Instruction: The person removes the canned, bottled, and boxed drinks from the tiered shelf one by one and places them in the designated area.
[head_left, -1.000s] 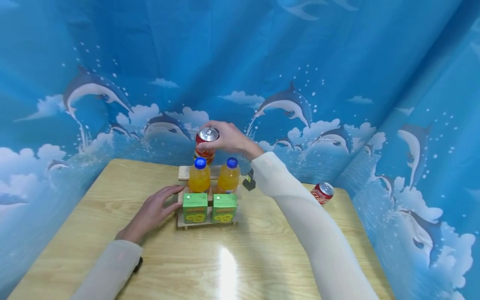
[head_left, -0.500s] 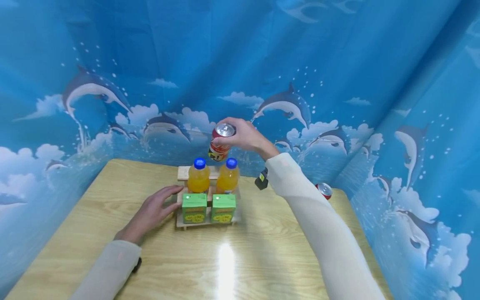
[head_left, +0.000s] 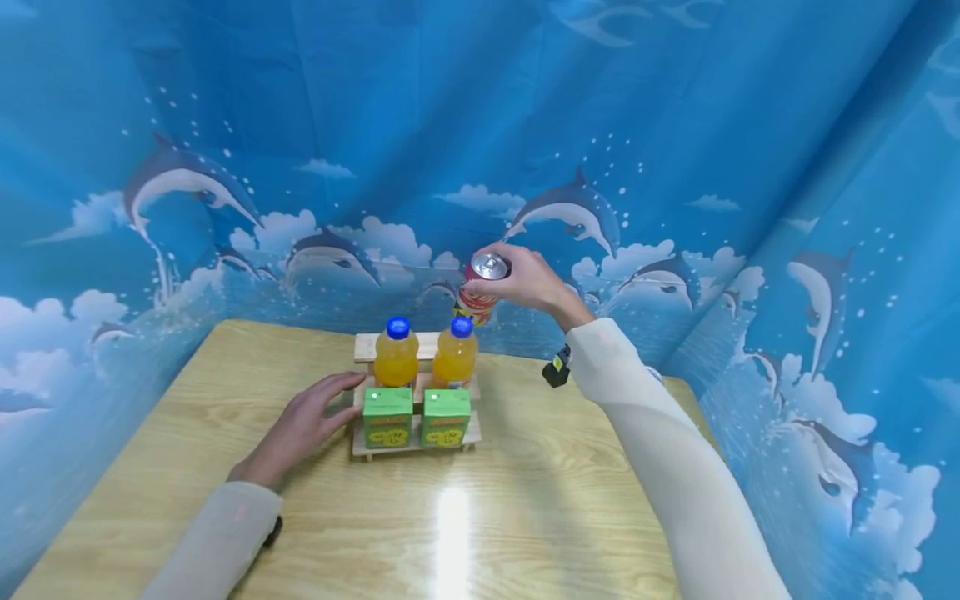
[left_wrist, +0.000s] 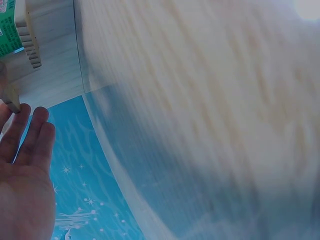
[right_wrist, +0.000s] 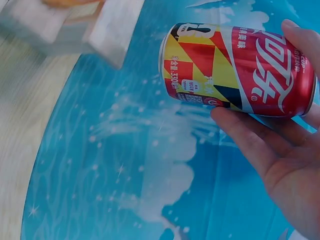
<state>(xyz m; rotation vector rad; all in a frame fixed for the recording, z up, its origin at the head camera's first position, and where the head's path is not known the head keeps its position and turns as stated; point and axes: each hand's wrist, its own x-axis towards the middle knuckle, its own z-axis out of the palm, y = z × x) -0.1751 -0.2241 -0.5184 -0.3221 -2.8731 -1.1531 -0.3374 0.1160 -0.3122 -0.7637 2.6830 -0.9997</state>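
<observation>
In the head view my right hand (head_left: 525, 279) grips a red soda can (head_left: 480, 296) near its top, thumb and fingers around it. The can is raised behind the right-hand bottle. Its red, yellow and black print shows in the right wrist view, where the can (right_wrist: 240, 70) lies across the fingers. My left hand (head_left: 303, 429) rests with extended fingers against the left side of a small stepped wooden rack (head_left: 366, 347). Two orange juice bottles (head_left: 396, 360) with blue caps stand on its middle step. Two green juice boxes (head_left: 387, 419) occupy the front step.
A wood-grain table (head_left: 360, 525) carries the rack. Another can (head_left: 655, 374) stands at the back right, mostly hidden by my right sleeve. A blue dolphin-print curtain (head_left: 420, 150) hangs close behind the table and along its sides.
My right hand has carried the can up and to the right, from behind the left bottle past the right one. My left hand stays at the rack.
</observation>
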